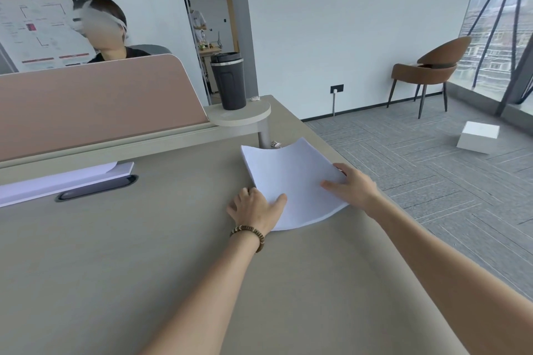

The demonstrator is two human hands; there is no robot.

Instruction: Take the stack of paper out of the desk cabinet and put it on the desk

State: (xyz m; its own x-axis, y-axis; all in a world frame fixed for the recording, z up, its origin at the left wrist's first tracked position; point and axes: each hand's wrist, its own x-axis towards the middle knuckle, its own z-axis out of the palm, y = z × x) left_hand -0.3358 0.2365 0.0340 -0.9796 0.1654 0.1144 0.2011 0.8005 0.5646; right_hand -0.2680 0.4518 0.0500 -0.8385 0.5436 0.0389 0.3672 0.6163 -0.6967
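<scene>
A white stack of paper lies on the beige desk near its right edge, its far edge curved slightly upward. My left hand, with a beaded bracelet on the wrist, grips the stack's near left corner, thumb on top. My right hand holds the stack's right edge, fingers spread on the top sheet. The desk cabinet is out of view.
A dark travel mug stands on a round shelf behind the paper. A pink partition runs along the back, with a person seated beyond it. White sheets lie far left. A brown chair and white box stand on the carpet.
</scene>
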